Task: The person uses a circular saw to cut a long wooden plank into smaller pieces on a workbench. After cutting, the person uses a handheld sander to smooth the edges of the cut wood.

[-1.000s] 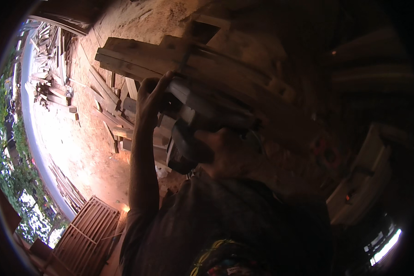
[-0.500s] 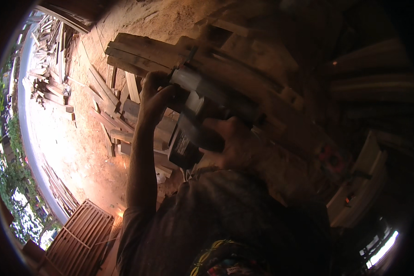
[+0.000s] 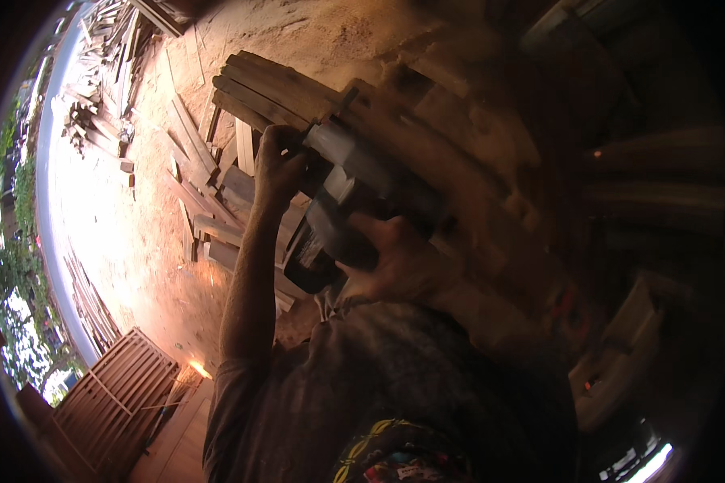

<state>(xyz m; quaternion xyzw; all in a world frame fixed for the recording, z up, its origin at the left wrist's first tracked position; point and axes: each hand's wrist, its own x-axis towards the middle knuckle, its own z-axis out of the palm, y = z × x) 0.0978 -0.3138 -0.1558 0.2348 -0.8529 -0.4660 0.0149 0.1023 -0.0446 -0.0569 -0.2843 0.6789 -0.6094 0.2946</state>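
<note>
Both my hands are on a hand-held power tool with a grey rounded housing and a dark rear handle. Its exact kind is hard to make out in the shade. My left hand is closed around the front end of the tool. My right hand wraps the rear handle; some of its fingers are hidden. Beneath the tool lie long wooden planks, side by side, their far ends sticking out at the upper left. The tool's underside is hidden. The air right of it looks hazy.
Offcuts and boards lie loose on the dusty ground to the left. A larger wood pile stands farther left. A slatted wooden panel is at the lower left. Thick timbers sit in shadow at the right.
The view has shifted a little, so the planks appear farther right. Both hands keep their hold on the power tool, which has barely moved relative to my body. The haze at the right looks thicker.
</note>
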